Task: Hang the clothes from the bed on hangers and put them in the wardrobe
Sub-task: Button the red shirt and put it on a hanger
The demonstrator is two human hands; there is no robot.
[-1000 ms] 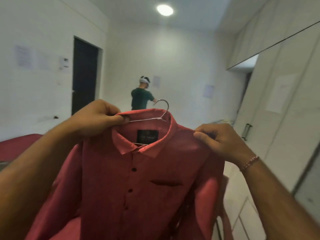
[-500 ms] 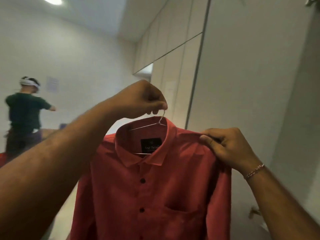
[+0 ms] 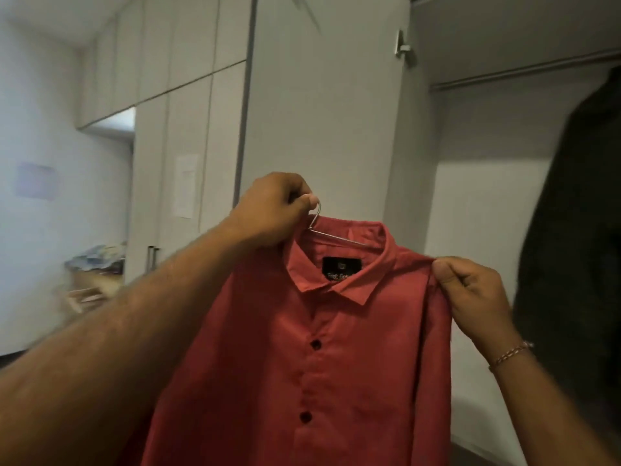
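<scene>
A person holds a red shirt [image 3: 312,348] on a wire hanger [image 3: 331,234] up in front of an open wardrobe [image 3: 487,196].

At far left, a low counter [image 3: 90,284] carries a blurred heap of cloth beside tall closed cupboard doors [image 3: 188,129], one with a sheet of paper [image 3: 187,186] stuck to it. The left hand [image 3: 274,213] is clenched around the hanger's hook, lifting the shirt by it; the hanger's wire runs inside the collar above a black label. The buttoned shirt hangs at centre frame. The right hand [image 3: 470,290], a thin bracelet [image 3: 509,354] at its wrist, pinches the shirt's shoulder seam. Behind it the wardrobe stands open, a rail [image 3: 524,70] across its top, and a dark garment [image 3: 578,247] hangs at the right edge.
</scene>
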